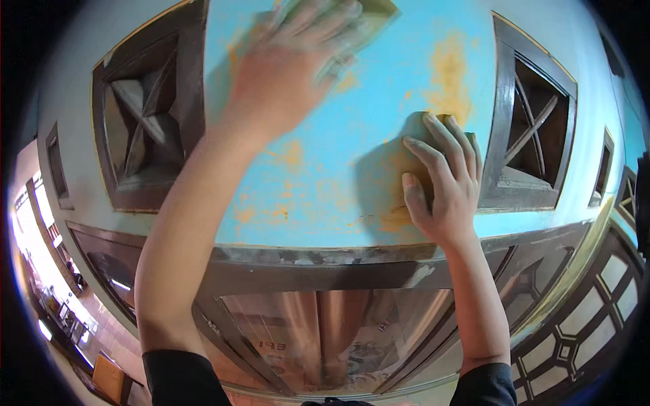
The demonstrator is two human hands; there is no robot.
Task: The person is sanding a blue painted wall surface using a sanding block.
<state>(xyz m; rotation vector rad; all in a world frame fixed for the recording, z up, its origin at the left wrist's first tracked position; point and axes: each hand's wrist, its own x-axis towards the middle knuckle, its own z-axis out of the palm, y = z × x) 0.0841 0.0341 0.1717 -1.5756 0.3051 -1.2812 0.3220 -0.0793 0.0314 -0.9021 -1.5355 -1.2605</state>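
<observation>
My left hand (299, 66) is raised to the top of the view and blurred by motion. It presses an olive-brown sheet, apparently sandpaper (378, 20), against a light blue painted wall panel (325, 188). Lower and to the right, my right hand (449, 177) rests on the same panel with its fingers apart, casting a dark shadow to its left. I see nothing held in it. Orange patches (449, 76) show through the blue paint, above my right hand and in scattered marks lower down. Greyish dust seems to coat the right fingers.
Recessed dark wooden vents with crossed bars flank the panel, a left vent (144, 111) and a right vent (533, 119). A dark wooden ledge (325, 256) runs below, above reflective glass panes (274, 325). An orange-brown chair (107, 378) stands at lower left, near a bright opening.
</observation>
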